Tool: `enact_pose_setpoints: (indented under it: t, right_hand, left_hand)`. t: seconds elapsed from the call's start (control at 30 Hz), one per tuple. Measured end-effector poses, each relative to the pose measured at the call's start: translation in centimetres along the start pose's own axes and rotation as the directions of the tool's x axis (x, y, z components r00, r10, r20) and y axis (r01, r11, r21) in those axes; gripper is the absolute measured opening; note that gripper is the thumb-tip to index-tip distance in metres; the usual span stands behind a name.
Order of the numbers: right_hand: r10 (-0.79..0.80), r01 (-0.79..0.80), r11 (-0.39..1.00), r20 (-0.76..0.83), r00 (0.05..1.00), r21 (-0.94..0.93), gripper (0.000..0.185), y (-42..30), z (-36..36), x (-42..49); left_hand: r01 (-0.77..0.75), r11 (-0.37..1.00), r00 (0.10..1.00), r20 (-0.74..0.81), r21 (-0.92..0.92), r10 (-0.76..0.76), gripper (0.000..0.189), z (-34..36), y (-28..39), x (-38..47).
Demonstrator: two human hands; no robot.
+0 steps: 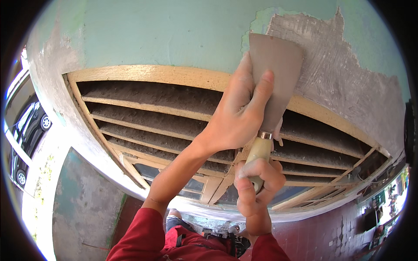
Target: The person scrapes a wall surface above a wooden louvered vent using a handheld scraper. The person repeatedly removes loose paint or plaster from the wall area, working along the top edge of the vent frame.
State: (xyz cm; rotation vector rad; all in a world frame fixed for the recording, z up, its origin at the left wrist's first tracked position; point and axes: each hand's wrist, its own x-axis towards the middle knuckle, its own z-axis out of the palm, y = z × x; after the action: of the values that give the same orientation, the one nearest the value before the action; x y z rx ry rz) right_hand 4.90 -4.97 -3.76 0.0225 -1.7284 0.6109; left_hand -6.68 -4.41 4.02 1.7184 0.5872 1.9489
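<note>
A broad putty knife spans both hands in front of the wall. My right hand (260,182) is closed around its pale handle (261,148), below the metal ferrule. Dusty with pale powder, my left hand (243,107) grips the wide metal blade (277,55), its thumb lying on the near face and the other fingers mostly hidden behind. The blade points up, and its far edge overlaps the border between peeling green paint (156,36) and a bare grey patch (329,55). Whether that edge touches the wall cannot be told.
A wooden louvred vent (150,72) with dusty slats spans the wall behind the hands, above glazed window frames (209,189). At lower left stands a patchy low wall (85,202); a dark car (27,130) is outside. Reddish floor (303,238) lies far below.
</note>
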Motion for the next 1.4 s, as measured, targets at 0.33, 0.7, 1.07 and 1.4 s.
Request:
enact_pose_setpoints:
  t: [0.33,0.7,1.07,1.4]
  right_hand:
    - [0.097,-0.097,0.995,-0.037,0.995,-0.004,0.010,0.1,0.4,-1.0]
    - [0.094,-0.092,0.992,-0.020,0.995,0.089,0.015,-0.7,0.5,0.0]
    - [0.129,-0.126,0.988,-0.025,0.991,0.089,0.019,-1.7,0.7,0.1]
    - [0.102,-0.102,0.992,0.011,0.995,0.067,0.018,-1.0,0.4,-1.6]
  left_hand:
    - [-0.034,0.999,0.999,-0.012,-0.017,0.034,0.030,0.1,-0.5,-0.5]
    - [-0.056,0.998,0.997,-0.056,-0.016,0.055,0.038,0.5,-1.0,-0.4]
    - [0.021,0.999,0.996,-0.085,-0.024,-0.023,0.039,0.9,-0.3,-1.0]
    - [0.034,0.997,0.994,-0.099,-0.075,-0.041,0.037,1.1,-1.5,-2.8]
